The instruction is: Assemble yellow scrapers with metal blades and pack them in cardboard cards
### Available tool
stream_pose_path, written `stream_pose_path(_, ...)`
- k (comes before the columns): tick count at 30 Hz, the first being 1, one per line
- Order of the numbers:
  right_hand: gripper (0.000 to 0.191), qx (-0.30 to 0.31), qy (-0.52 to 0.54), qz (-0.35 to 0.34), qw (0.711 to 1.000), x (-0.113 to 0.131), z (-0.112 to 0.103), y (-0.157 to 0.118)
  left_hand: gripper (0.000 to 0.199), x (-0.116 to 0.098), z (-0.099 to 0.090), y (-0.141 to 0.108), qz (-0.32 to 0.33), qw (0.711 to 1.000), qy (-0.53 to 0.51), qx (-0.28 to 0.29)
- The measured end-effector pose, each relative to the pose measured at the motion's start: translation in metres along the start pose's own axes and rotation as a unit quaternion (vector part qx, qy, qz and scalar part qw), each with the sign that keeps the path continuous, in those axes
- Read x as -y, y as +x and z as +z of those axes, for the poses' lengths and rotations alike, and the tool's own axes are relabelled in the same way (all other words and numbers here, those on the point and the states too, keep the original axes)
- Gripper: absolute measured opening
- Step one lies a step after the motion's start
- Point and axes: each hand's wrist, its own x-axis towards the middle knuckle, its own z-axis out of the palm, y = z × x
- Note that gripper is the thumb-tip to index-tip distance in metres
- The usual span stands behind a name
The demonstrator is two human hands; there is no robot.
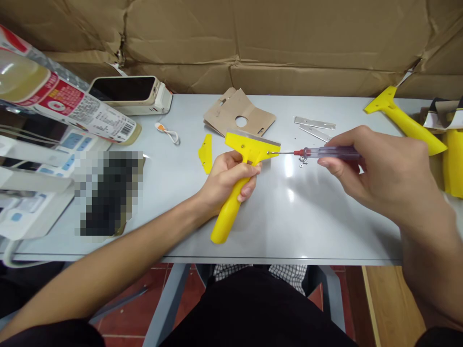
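Note:
My left hand (231,178) is wrapped round the handle of a yellow scraper (231,207), with its wide head pointing away from me. A metal blade (262,138) runs along the far edge of that head. Between its thumb and fingers my right hand (383,168) grips a screwdriver (325,153) with a clear purplish handle and a red collar. The screwdriver's tip meets the right side of the scraper head, at a small screw. Near the collar lie several small nuts and screws (303,162). A loose yellow plate (206,154) rests left of the scraper head.
Brown cardboard cards (253,111) and two loose blades (314,123) lie farther back. A second yellow scraper (405,120) is at the right. On the left are a bottle (72,96), a phone (123,90), a short cable (170,132) and power strips (39,193). Cardboard (289,43) walls the back.

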Motion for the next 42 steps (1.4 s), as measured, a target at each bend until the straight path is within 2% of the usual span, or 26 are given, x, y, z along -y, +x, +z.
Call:
stream_pose_path(6, 0.033, 0.010, -0.023, -0.028, 0.999, 0.006, -0.002, 0.002, 0.015, -0.004, 0.004, -0.002, -0.004, 1.000, 0.018, -0.012)
stream_pose_path(10, 0.021, 0.023, 0.003, 0.015, 1.000, 0.011, -0.003, 0.000, 0.015, -0.005, 0.006, -0.003, -0.001, 1.000, 0.020, -0.014)
stream_pose_path(12, 0.023, 0.041, 0.023, 0.037, 0.998, 0.013, -0.003, -0.001, 0.014, -0.003, 0.005, -0.002, -0.001, 1.000, 0.021, -0.013)
stream_pose_path(14, 0.018, 0.047, 0.026, 0.035, 0.998, 0.013, -0.003, -0.001, 0.014, -0.002, 0.005, -0.002, 0.001, 1.000, 0.023, -0.014)
stream_pose_path(16, 0.012, 0.026, 0.016, 0.021, 0.999, 0.012, -0.003, -0.001, 0.014, -0.002, 0.004, -0.002, 0.001, 1.000, 0.023, -0.017)
stream_pose_path(19, 0.016, -0.012, -0.008, 0.009, 1.000, 0.010, -0.002, 0.000, 0.015, -0.002, 0.004, -0.002, 0.003, 1.000, 0.022, -0.015)
stream_pose_path(22, 0.019, -0.007, -0.023, 0.008, 1.000, 0.008, -0.001, 0.000, 0.014, -0.004, 0.005, -0.002, 0.000, 1.000, 0.022, -0.013)
stream_pose_path(27, 0.036, 0.012, -0.038, -0.023, 0.999, 0.008, 0.002, 0.001, 0.016, -0.005, 0.006, -0.002, -0.003, 0.999, 0.029, -0.025)
stream_pose_path(34, 0.020, 0.077, 0.009, 0.062, 0.995, 0.012, -0.005, 0.000, 0.015, -0.005, 0.006, -0.003, -0.002, 0.999, 0.029, -0.023)
stream_pose_path(39, 0.012, 0.027, -0.012, 0.044, 0.999, 0.012, -0.008, -0.001, 0.015, -0.005, 0.006, -0.002, 0.001, 0.999, 0.033, -0.026)
stream_pose_path(42, 0.014, 0.041, -0.029, 0.041, 0.998, 0.013, -0.008, 0.000, 0.016, -0.005, 0.005, -0.002, 0.001, 0.999, 0.034, -0.027)
